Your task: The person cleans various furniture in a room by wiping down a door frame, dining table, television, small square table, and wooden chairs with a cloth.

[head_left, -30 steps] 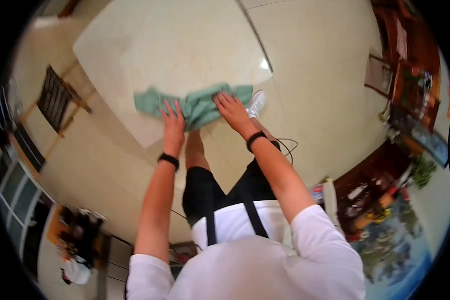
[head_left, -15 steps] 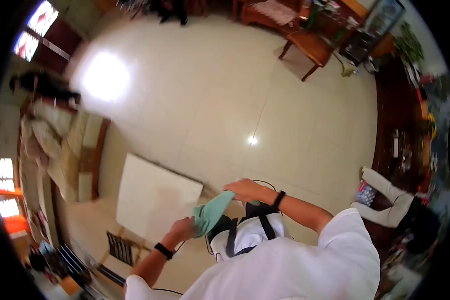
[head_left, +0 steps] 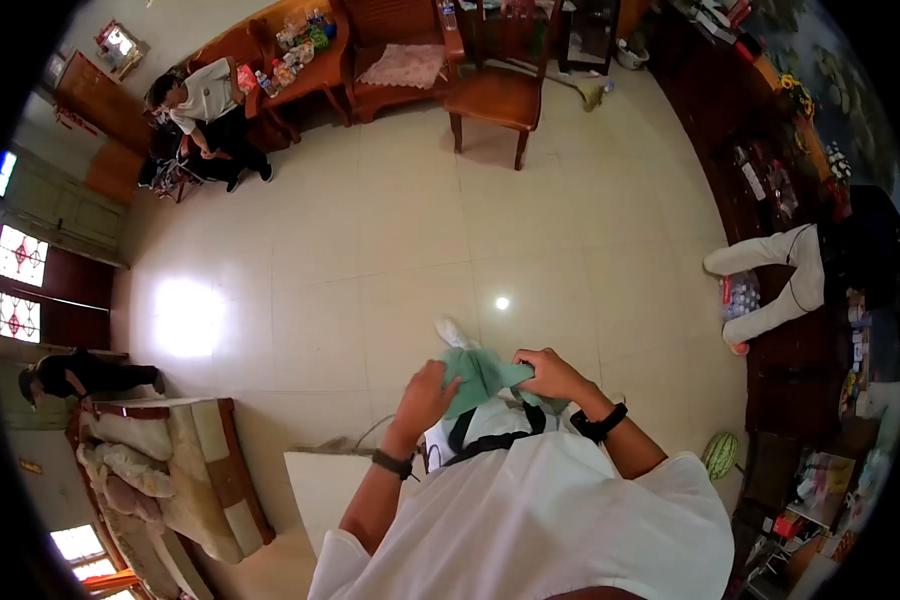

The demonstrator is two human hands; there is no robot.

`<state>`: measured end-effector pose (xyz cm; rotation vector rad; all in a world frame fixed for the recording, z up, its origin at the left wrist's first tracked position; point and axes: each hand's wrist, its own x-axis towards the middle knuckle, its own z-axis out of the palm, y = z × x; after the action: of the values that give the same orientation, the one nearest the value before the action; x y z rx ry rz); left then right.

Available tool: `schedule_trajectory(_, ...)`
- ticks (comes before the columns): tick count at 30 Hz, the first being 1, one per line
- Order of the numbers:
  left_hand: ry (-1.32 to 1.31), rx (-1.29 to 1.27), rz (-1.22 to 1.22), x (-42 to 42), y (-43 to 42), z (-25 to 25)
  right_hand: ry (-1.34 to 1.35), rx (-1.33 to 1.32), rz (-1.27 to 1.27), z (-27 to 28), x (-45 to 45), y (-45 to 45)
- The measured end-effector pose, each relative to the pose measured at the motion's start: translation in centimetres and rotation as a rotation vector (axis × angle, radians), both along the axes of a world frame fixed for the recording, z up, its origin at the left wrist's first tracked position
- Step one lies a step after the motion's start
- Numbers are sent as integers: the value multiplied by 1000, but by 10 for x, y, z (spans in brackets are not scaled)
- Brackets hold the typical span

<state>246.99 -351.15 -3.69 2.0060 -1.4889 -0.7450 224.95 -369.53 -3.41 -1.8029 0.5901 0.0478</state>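
A soft green cloth (head_left: 478, 378) is bunched in front of my waist, above the floor. The fingers of my left hand (head_left: 427, 398) are closed on its left side. At the right end of the cloth, my right hand (head_left: 552, 377) pinches a narrower part of it. Black bands circle both wrists. One white shoe (head_left: 454, 332) shows just beyond the cloth, while dark straps lie across my lower body. What kind of cloth item it is, I cannot make out.
A white tabletop (head_left: 320, 492) stands close at my left. Beyond it is a sofa (head_left: 215, 480). A wooden chair (head_left: 495, 98) stands ahead, and a watermelon (head_left: 720, 455) lies on the floor at right. People are at the far left, left and right, one beside packed bottles (head_left: 740, 297).
My view has turned left, and the white tabletop now sits lower in it. The cloth, stretched slantwise between my hands before, is now bunched and held more level.
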Motion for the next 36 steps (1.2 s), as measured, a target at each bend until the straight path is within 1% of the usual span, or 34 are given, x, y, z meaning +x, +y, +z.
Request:
schedule_trajectory(1,2,-11,0,10,-30,5,-9,-208,-15,-2,14,-12)
schedule_trajectory(2,62,74,-36,16,-54,11,-10,-407,-21,-4,23,-22)
schedule_trajectory(3,119,160,-77,13,-75,12,-2,-408,-15,-10,24,-41)
schedule_trajectory(4,126,149,-74,24,-88,15,101,-488,-91,-12,39,-60)
schedule_trajectory(5,107,176,-152,37,-106,16,200,-577,-167,-13,55,-82)
schedule_trajectory(6,87,204,-226,47,-125,16,199,-599,-158,-11,62,-103)
schedule_trajectory(7,96,184,-209,59,-137,5,225,-600,-254,-8,65,-123)
schedule_trajectory(8,62,340,-306,81,-145,-14,246,-601,-346,-5,73,-150)
schedule_trajectory(9,19,500,-405,105,-159,-26,236,-541,-414,18,84,-178)
schedule_trajectory(10,20,503,-400,126,-173,-25,233,-462,-494,49,89,-196)
schedule_trajectory(12,-22,429,-340,151,-186,-16,150,-522,-554,90,98,-229)
schedule_trajectory(13,-33,374,-339,164,-196,-20,184,-491,-568,101,104,-235)
schedule_trajectory(14,-53,304,-333,184,-219,-23,138,-570,-537,110,116,-249)
schedule_trajectory(15,-82,308,-311,203,-244,-21,80,-658,-505,112,128,-268)
schedule_trajectory(16,-106,313,-288,218,-267,-16,96,-648,-519,110,139,-282)
schedule_trajectory(18,-177,194,-151,250,-311,7,99,-565,-486,105,155,-302)
schedule_trajectory(19,-156,132,-109,262,-322,14,110,-565,-477,102,156,-308)
schedule_trajectory(20,-136,73,-57,278,-341,18,14,-599,-495,98,164,-324)
schedule_trajectory(21,-123,92,-42,292,-363,23,-80,-618,-511,93,173,-341)
schedule_trajectory(22,-127,44,1,307,-380,29,-75,-598,-497,87,182,-356)
schedule_trajectory(23,-146,-16,40,321,-399,34,-268,-489,-611,82,191,-378)
schedule_trajectory(25,-155,-74,86,340,-434,41,-525,-249,-754,68,213,-444)
schedule_trajectory(26,-139,-126,124,343,-445,45,-546,-248,-751,54,230,-471)
schedule_trajectory(28,-170,-168,160,358,-482,38,-698,-91,-1282,25,277,-532)
schedule_trajectory(29,-190,-212,190,366,-497,29,-705,-80,-1287,30,298,-554)
schedule_trajectory(30,-181,-258,99,373,-510,6,-670,-194,-1078,42,320,-573)
schedule_trajectory(31,-173,-305,8,381,-520,-20,-679,-192,-978,39,347,-591)
schedule_trajectory(32,39,151,-31,379,-533,-34,-687,-188,-878,37,374,-609)
schedule_trajectory(33,169,177,-192,368,-554,-15,-724,-63,-878,24,401,-626)
schedule_trajectory(34,315,217,-345,356,-574,4,-585,-79,-722,33,419,-633)
schedule_trajectory(35,299,167,-440,349,-590,-2,-439,-91,-565,41,431,-632)
schedule_trajectory(36,278,104,-539,351,-612,-9,-473,-258,-264,24,451,-650)
